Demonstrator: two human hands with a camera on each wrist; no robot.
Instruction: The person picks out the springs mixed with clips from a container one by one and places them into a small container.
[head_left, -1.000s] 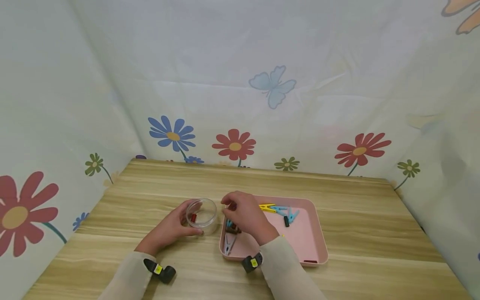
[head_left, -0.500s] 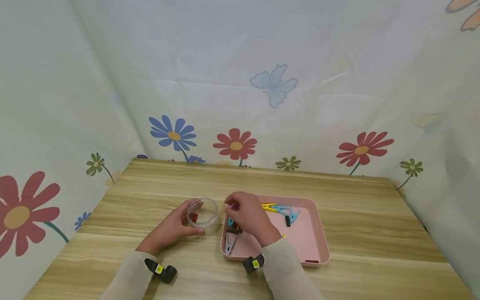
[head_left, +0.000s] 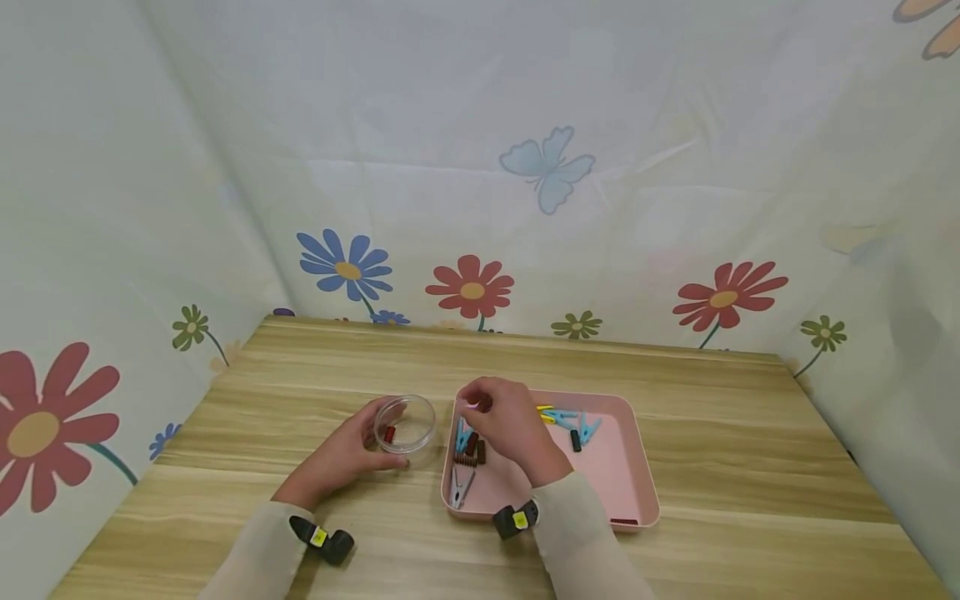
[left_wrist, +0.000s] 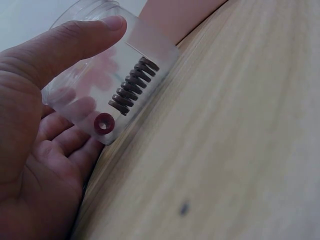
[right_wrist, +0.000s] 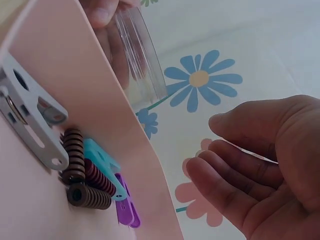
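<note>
My left hand (head_left: 347, 446) holds a clear round jar (head_left: 423, 440) on the table, thumb on one side and fingers curled on the other. Inside it are a dark brown coil spring (left_wrist: 132, 87) and a small red spring (left_wrist: 104, 123), seen end-on. My right hand (head_left: 510, 421) hovers over the left end of the pink tray (head_left: 645, 492), its fingers loosely bent with nothing between them. Below it in the tray lie a grey clothespin (right_wrist: 35, 115), several brown and dark red springs (right_wrist: 90, 196), a turquoise clothespin (right_wrist: 97, 155) and a purple clothespin (right_wrist: 128, 205).
Light blue clothespins (head_left: 587, 429), a partly hidden yellow clothespin (head_left: 546, 418) and a black spring (head_left: 575, 440) lie farther right in the tray. A dark red spring (head_left: 624, 522) rests along its front wall. Flowered cloth (head_left: 637, 250) closes off the wooden table's back (head_left: 360, 350).
My right hand has moved right, away from the jar, uncovering springs and a turquoise clothespin at the tray's left end. My left hand and the jar have stayed in place.
</note>
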